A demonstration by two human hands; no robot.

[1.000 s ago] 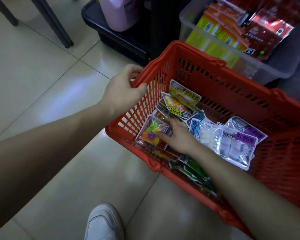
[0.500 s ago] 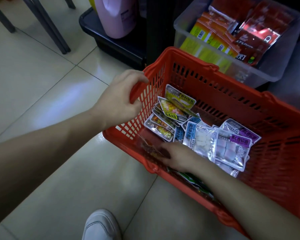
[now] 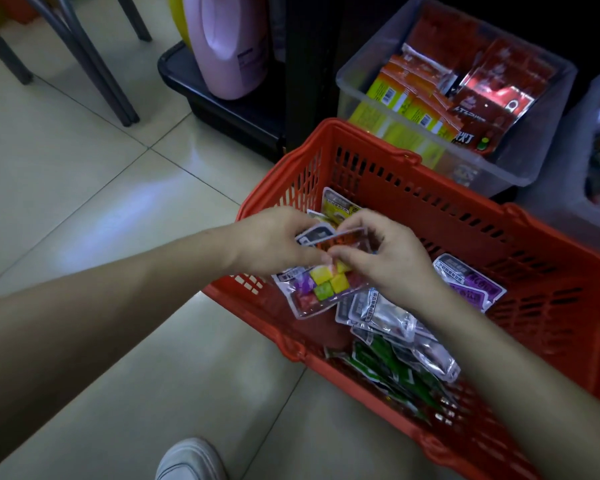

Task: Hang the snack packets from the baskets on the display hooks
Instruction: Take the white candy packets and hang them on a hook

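Pinching clear plastic packets of coloured cubes (image 3: 323, 289) between left hand (image 3: 274, 240) and right hand (image 3: 392, 261) (both curled), I'm seemingly gathering them for hanging.

Pink jug (image 3: 229, 46) on black tray (image 3: 222, 112), grey metal legs (image 3: 118, 102); white shoe (image 3: 191, 460), tiled floor (image 3: 66, 202)

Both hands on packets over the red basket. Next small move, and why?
Likely square the top edges together before lifting. The left hand and right hand both pinch a bunch of packets above the red basket, and the cube-candy packet hangs skewed beneath them. No hooks are in view, so tidying first seems sensible.
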